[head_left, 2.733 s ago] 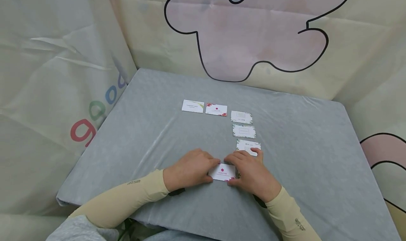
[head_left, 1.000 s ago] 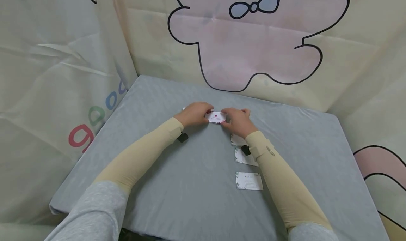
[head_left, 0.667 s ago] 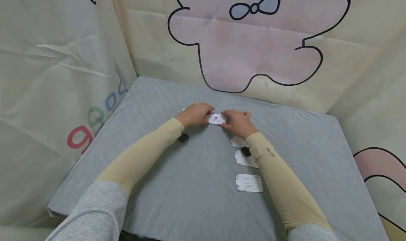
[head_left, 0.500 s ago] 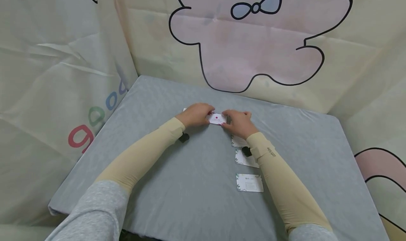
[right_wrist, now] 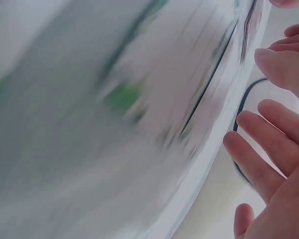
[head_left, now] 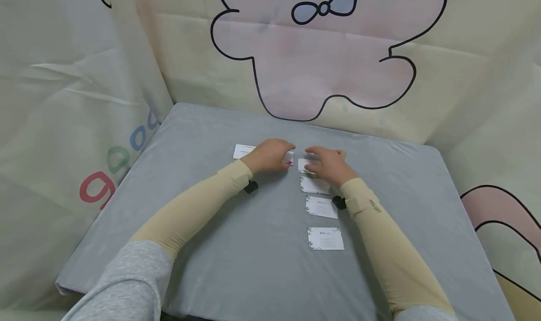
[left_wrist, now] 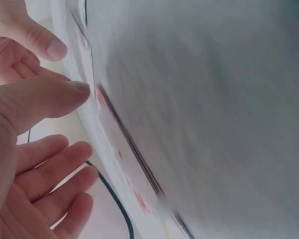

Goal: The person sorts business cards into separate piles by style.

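My left hand hovers over a white business card with red flowers, hiding much of it. In the left wrist view that red-flowered card lies flat, and the thumb and spread fingers are apart from it. Left of the hand lies a white card, partly covered. My right hand is above the farthest leaf-bordered card of the right column, its fingers loosely bent and holding nothing. The right wrist view is blurred, with leaf-bordered cards beside the relaxed fingers.
Nearer in the right column lie more leaf-bordered cards: one under the right hand's edge, another, and a separate one in front. A grey cloth covers the table. Printed curtains stand behind and beside it.
Both hands carried a red-flowered card from the front to the other red-flowered card at the back. Since half a second ago they have let go and shifted right, uncovering part of the right column.
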The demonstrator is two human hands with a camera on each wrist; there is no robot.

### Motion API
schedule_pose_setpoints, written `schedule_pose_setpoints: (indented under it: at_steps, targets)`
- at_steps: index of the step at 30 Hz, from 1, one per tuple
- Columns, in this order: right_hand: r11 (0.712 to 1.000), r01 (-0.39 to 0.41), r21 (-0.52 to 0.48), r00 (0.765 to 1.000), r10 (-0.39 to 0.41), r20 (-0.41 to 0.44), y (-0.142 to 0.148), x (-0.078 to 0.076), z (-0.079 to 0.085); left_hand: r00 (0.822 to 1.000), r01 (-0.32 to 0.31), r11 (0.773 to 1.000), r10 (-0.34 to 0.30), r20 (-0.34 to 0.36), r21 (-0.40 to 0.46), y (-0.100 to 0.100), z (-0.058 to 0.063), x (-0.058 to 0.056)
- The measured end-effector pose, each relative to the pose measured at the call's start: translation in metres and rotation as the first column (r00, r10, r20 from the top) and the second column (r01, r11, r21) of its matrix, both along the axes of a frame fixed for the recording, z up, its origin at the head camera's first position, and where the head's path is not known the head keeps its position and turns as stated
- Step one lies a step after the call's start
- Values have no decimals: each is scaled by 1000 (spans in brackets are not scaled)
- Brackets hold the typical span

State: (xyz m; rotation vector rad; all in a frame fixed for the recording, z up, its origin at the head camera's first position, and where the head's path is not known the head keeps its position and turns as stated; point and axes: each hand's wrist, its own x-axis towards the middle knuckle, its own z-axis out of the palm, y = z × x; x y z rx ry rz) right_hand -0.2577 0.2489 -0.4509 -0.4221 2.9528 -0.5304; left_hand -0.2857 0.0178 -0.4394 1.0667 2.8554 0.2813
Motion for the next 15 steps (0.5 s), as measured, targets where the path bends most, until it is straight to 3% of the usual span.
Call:
schedule_pose_setpoints:
  at_steps: [3, 8, 15]
  targets:
    - [1000, 22, 22, 1000, -22, -8, 4, 3, -1, 1000, 25, 1000, -25, -4, 4, 4, 0, 0]
    - [999, 49, 23, 999, -49, 11, 4, 5, -2, 998, 25, 1000, -26, 61, 13, 2, 0, -1]
    - [1000, 16, -15, 1000, -15, 16, -4, 0, -7, 996, -7, 999, 5, 86, 33, -9, -8, -6]
